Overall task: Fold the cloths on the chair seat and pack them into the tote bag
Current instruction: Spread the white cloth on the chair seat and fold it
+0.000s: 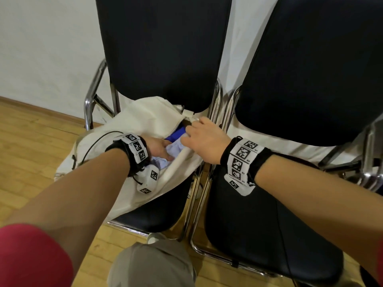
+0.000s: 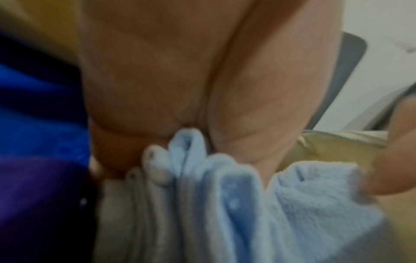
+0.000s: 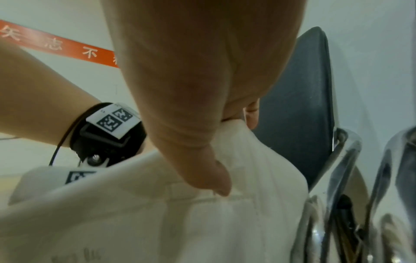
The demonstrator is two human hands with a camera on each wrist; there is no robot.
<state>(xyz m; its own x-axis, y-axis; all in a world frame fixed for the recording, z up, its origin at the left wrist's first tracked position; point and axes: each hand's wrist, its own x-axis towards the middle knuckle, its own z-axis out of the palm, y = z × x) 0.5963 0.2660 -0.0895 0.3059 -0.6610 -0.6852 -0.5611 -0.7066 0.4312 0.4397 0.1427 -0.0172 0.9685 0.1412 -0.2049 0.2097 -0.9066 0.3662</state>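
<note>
A cream tote bag (image 1: pixel 143 117) lies on the left chair's seat with its zipped mouth open. Inside it I see a royal blue cloth (image 1: pixel 176 134) and a light blue cloth (image 1: pixel 176 149). My left hand (image 1: pixel 160 148) reaches into the mouth and grips the light blue cloth (image 2: pixel 225 186), fingers curled round its folds; a blue and a purple cloth (image 2: pixel 33 178) show to its left. My right hand (image 1: pixel 199 135) pinches the bag's near rim (image 3: pixel 236 160) and holds the mouth open.
Two dark blue chairs with chrome frames stand side by side against a white wall; the right chair's seat (image 1: pixel 259 224) carries nothing. Wooden floor (image 1: pixel 31 152) lies to the left. My knee in grey trousers (image 1: pixel 151 266) is near the left chair's front.
</note>
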